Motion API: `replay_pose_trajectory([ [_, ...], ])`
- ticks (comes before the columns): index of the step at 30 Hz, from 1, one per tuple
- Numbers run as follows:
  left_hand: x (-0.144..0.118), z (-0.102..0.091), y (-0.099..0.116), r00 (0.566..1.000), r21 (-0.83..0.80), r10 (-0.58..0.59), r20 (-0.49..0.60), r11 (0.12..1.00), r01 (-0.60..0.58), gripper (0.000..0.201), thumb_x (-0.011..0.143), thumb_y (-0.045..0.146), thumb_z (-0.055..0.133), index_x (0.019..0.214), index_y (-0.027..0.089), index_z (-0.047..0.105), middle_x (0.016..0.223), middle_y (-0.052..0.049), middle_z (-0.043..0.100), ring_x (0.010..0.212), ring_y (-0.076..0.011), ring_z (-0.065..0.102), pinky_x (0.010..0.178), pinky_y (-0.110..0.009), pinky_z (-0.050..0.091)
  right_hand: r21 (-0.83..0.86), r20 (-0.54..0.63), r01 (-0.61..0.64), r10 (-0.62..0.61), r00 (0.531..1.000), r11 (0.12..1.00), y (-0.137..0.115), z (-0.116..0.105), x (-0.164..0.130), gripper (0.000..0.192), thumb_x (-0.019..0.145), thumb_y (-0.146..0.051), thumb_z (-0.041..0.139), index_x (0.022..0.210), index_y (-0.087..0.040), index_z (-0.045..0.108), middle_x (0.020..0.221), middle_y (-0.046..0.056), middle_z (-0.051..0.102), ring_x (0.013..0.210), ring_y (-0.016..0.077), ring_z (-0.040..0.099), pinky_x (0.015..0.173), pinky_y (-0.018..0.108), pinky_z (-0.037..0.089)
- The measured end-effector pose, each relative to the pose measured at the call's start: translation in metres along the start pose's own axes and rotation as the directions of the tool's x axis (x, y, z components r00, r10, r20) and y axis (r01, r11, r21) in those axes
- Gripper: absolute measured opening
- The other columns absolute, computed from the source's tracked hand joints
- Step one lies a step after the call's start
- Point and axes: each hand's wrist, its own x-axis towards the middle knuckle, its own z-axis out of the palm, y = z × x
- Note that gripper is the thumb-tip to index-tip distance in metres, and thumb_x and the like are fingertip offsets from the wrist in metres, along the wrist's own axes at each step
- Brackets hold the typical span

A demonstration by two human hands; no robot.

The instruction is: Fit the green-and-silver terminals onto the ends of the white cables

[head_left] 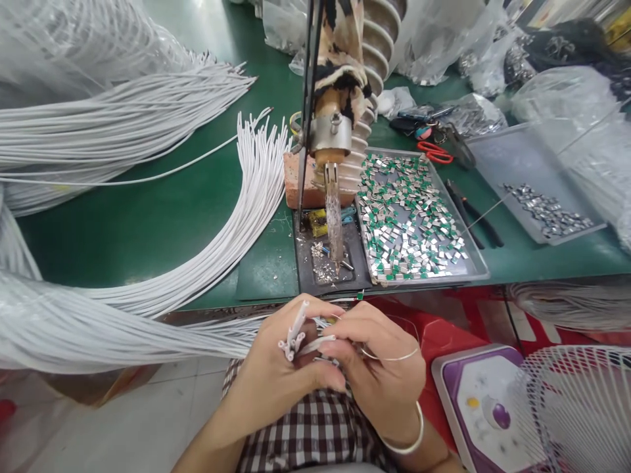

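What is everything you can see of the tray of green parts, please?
The tray is grey, shallow and roughly rectangular, apparently plastic, with a low raised rim. It lies level at the front of the green table, between the iron and the pliers. Many small green and silver parts lie loose across it at mixed angles, some overlapping, with bits of bare floor showing. The left hand and right hand are apart from it.

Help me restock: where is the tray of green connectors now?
The connector tray sits right of centre in the head view, on the table between the soldering iron and the black pliers.
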Motion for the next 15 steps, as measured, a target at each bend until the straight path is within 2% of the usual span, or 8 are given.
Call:
replay_pose_trajectory([
  [2, 0.003, -0.002, 0.006, 0.998, 0.117, 0.043, -0.046, 0.992, -0.037, 0.023, 0.084, 0.037, 0.079, 0.104, 0.028, 0.073, 0.087, 0.000, 0.064, 0.068, -0.0133, 0.057, 0.061, -0.024, 0.042, 0.104, -0.065, -0.066, 0.073, 0.995, 0.992, 0.002, 0.000, 0.001, 0.011, 0.092, -0.022, 0.070, 0.081, -0.021, 0.072, 0.069, -0.001, 0.073, 0.062, 0.0117, 0.067, 0.060, 0.022, 0.056],
  [4, 0.004, -0.003, 0.011, 0.989, 0.202, 0.108, -0.099, 0.976, -0.086, 0.002, 0.091, 0.027, 0.072, 0.091, 0.025, 0.071, 0.077, 0.003, 0.060, 0.066, -0.0118, 0.055, 0.061, -0.023, 0.040, 0.173, -0.061, -0.116, 0.128, 0.990, 0.978, 0.004, 0.000, 0.002, 0.013, 0.093, -0.019, 0.066, 0.083, -0.021, 0.075, 0.070, -0.001, 0.074, 0.063, 0.0115, 0.067, 0.060, 0.021, 0.055],
  [7, 0.005, -0.003, 0.017, 0.978, 0.273, 0.174, -0.115, 0.952, -0.137, 0.014, 0.093, 0.022, 0.066, 0.079, 0.023, 0.066, 0.069, 0.004, 0.055, 0.060, -0.0107, 0.049, 0.057, -0.024, 0.036, 0.188, 0.003, -0.127, 0.129, 0.992, 0.974, 0.006, -0.001, 0.002, 0.021, 0.093, -0.012, 0.059, 0.093, -0.022, 0.078, 0.079, 0.002, 0.077, 0.071, 0.0122, 0.070, 0.066, 0.022, 0.057],
  [9, 0.005, -0.003, 0.018, 0.975, 0.303, 0.188, -0.116, 0.942, -0.145, 0.018, 0.094, 0.021, 0.063, 0.076, 0.022, 0.064, 0.067, 0.005, 0.053, 0.060, -0.0110, 0.048, 0.057, -0.025, 0.035, 0.185, 0.011, -0.108, 0.108, 0.994, 0.977, 0.006, -0.002, 0.003, 0.022, 0.089, -0.009, 0.062, 0.095, -0.023, 0.079, 0.080, 0.002, 0.078, 0.072, 0.0123, 0.071, 0.067, 0.022, 0.057],
  [12, 0.007, -0.003, 0.016, 0.976, 0.316, 0.184, -0.116, 0.938, -0.140, 0.019, 0.094, 0.018, 0.063, 0.075, 0.022, 0.064, 0.066, 0.005, 0.052, 0.061, -0.0108, 0.048, 0.058, -0.025, 0.035, 0.187, -0.013, -0.115, 0.120, 0.993, 0.976, 0.006, -0.004, 0.006, 0.025, 0.083, -0.004, 0.065, 0.091, -0.023, 0.079, 0.075, 0.001, 0.077, 0.066, 0.0120, 0.069, 0.062, 0.021, 0.056],
  [15, 0.010, -0.004, 0.013, 0.975, 0.303, 0.198, -0.097, 0.939, -0.161, 0.015, 0.092, 0.019, 0.067, 0.077, 0.022, 0.066, 0.068, 0.005, 0.055, 0.061, -0.0104, 0.049, 0.057, -0.025, 0.035, 0.246, 0.032, -0.195, 0.193, 0.981, 0.949, 0.007, -0.005, 0.008, 0.022, 0.082, -0.006, 0.063, 0.082, -0.022, 0.078, 0.069, 0.000, 0.074, 0.061, 0.0121, 0.066, 0.057, 0.022, 0.053],
])
